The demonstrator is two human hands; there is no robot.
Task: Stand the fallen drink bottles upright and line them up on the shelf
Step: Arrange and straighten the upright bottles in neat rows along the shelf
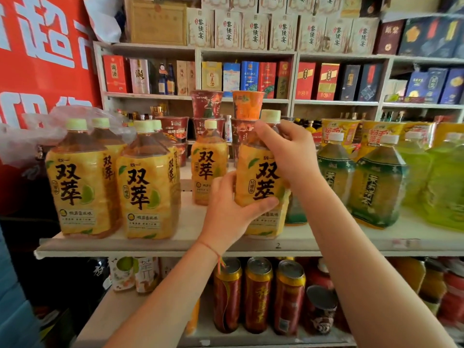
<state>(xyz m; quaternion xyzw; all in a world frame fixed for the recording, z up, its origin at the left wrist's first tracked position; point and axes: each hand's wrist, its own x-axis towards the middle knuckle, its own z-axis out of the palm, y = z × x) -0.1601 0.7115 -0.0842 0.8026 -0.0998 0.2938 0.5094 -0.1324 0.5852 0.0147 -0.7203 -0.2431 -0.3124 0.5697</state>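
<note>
A big yellow-labelled tea bottle [259, 177] with a pale green cap stands upright at the front of the white shelf [160, 244]. My right hand [288, 151] grips its shoulder just under the cap. My left hand [233, 212] grips the lower part of its label from the left. To the left stand more of the same yellow bottles, two at the front [82, 184] [148, 187] with others behind. One more yellow bottle [209, 162] stands further back. All bottles in view are upright.
Green-labelled tea bottles [376, 184] and bright green bottles [442, 182] stand to the right. Stacked noodle cups [208, 106] rise behind. Red cans [258, 295] fill the shelf below. Boxed liquor lines the back wall shelves. A red banner [42, 59] hangs at left.
</note>
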